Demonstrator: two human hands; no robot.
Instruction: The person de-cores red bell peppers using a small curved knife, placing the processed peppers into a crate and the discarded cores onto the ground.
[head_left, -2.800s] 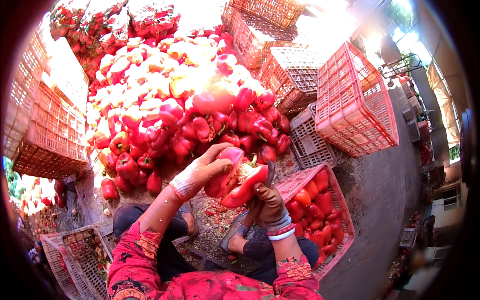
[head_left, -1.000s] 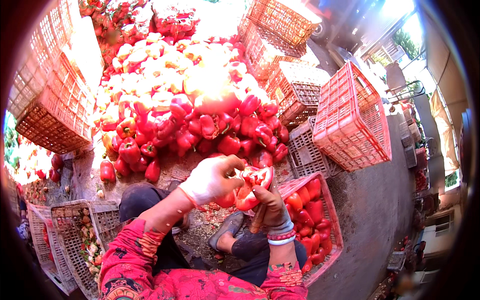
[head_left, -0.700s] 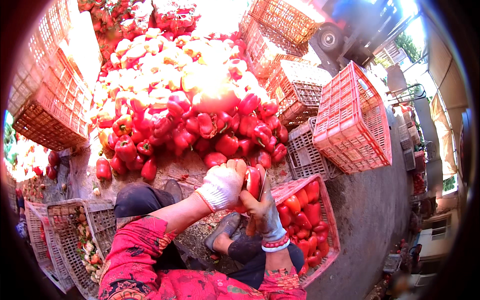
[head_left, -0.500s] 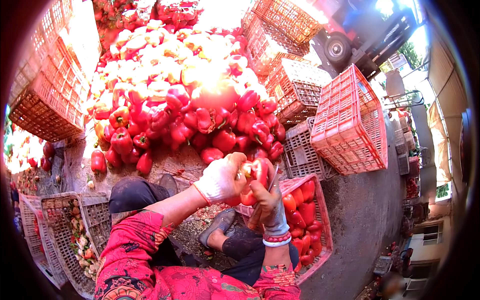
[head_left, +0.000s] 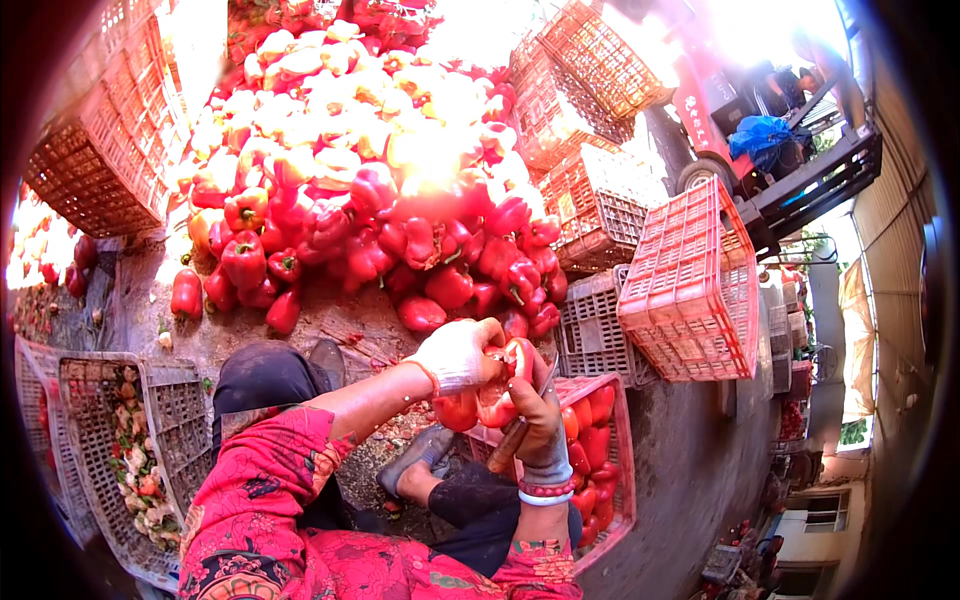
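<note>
My left hand (head_left: 462, 355), in a white glove, is closed around a red bell pepper (head_left: 493, 405) in front of my knees. The pepper's top looks cut open, and its pale inner wall shows at the rim. A second rounded red pepper surface (head_left: 456, 411) shows just below the left hand; whether it is a separate pepper I cannot tell. My right hand (head_left: 542, 425), in a soiled glove, grips a knife by its wooden handle (head_left: 507, 446). The thin blade sticks up beside the pepper, and the right thumb presses against the pepper's side.
A large heap of red bell peppers (head_left: 300, 190) lies ahead. A pink crate (head_left: 628, 470) of peppers stands at my right, a grey crate (head_left: 180, 440) of pale cores and scraps at my left. Orange crates (head_left: 690, 290) stand at the right, with a forklift (head_left: 740, 160) behind.
The pale stem end seen at the pepper's top has gone from sight, and an opening shows there. My hands moved slightly down; the view swung a little to the right.
</note>
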